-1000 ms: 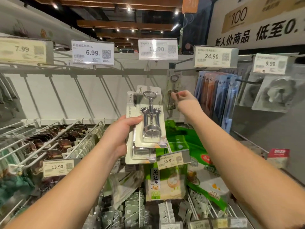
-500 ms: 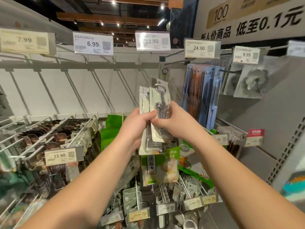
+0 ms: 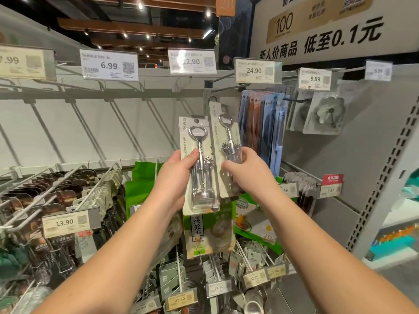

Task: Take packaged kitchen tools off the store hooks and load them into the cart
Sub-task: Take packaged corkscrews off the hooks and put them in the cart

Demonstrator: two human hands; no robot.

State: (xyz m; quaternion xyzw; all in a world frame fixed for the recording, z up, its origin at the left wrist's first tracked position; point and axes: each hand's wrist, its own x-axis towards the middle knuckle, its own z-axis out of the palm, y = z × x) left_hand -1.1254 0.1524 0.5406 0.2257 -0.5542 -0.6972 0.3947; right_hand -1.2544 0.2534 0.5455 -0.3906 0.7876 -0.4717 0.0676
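**Two corkscrew packs held up at the hook wall**

Holding one carded corkscrew pack (image 3: 199, 164) upright, the left hand (image 3: 175, 175) has its grip curled round the card's left edge, thumb across the front just beside the metal shaft. The right hand (image 3: 246, 172) grips a second corkscrew pack (image 3: 224, 143) from its right side, fingers wrapped onto the blister over the tool's toothed arms. This second pack tilts a little, its top leaning left, and its left edge overlaps or touches the right edge of the first; which card lies in front there is hard to tell. Its hang hole sits just below the hook (image 3: 223, 88) that carries the 24.90 price tag (image 3: 257, 70), and whether the card is on the wire or free of it cannot be made out.

Left of both packs the white back panel (image 3: 90, 123) lies open behind bare slanted hooks, giving free room on that side. To the right, a row of blue and brown packs (image 3: 263, 128) hangs near the second pack's right edge, with only a narrow gap by the right fingers. Below the hands, a green steamer-cloth pack (image 3: 208, 232) hangs just under the first card's bottom edge, and lower hooks with tags jut forward. Both forearms reach up from the bottom corners of the view. No cart shows.
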